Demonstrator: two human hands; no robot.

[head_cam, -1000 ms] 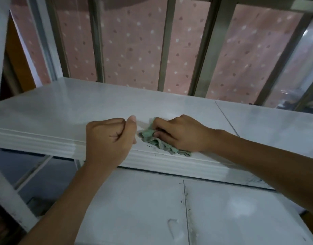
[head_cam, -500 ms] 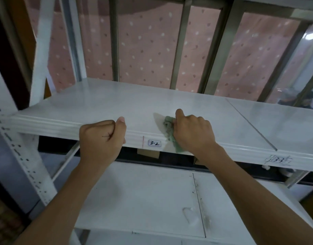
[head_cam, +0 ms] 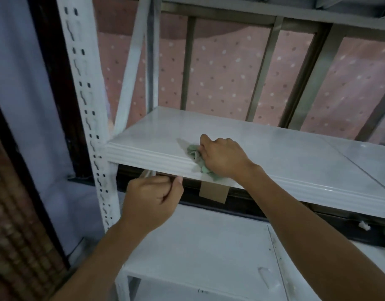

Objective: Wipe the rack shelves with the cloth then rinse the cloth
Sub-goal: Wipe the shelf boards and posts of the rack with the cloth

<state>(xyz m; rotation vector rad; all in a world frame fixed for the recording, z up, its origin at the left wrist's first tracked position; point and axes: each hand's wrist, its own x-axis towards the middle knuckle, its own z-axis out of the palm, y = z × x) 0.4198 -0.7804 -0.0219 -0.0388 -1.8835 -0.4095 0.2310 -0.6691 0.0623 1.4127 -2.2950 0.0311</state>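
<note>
A: Item one?

B: Crumpled pale green cloth (head_cam: 197, 158), bunched, lying on the front part of the glossy white shelf board (head_cam: 274, 153), with one end trailing over the ribbed front lip. The right hand (head_cam: 223, 157) is curled over it, fingers clenched on the wad and pressing it down, presumably so the bunch keeps firm contact while it is dragged along the surface.

A: Item two, the other hand?

B: Left hand (head_cam: 152, 202), closed in a fist with the thumb lying along the forefinger, just below the shelf's front edge. Whether it pinches anything cannot be told; nothing shows in it. I judge it is steadying the body, not wiping.

A: Structure?

B: White perforated steel upright (head_cam: 87, 118) at the left corner, carrying the shelf. A lower white shelf (head_cam: 204, 253) beneath, marked with dark specks and scuffs along its seam, so likely not yet cleaned. Behind, grey metal window bars (head_cam: 261, 70) before a pink dotted curtain (head_cam: 226, 68).

A: Labels, writing?

B: A plain brown cardboard tag (head_cam: 213, 192) hangs under the shelf lip; its face shows no text. Small dark scribbles near the far right of the front edge are unreadable. No brand visible.

A: Stage of work?

B: Wiping under way near the left end; rinsing not begun.
</note>
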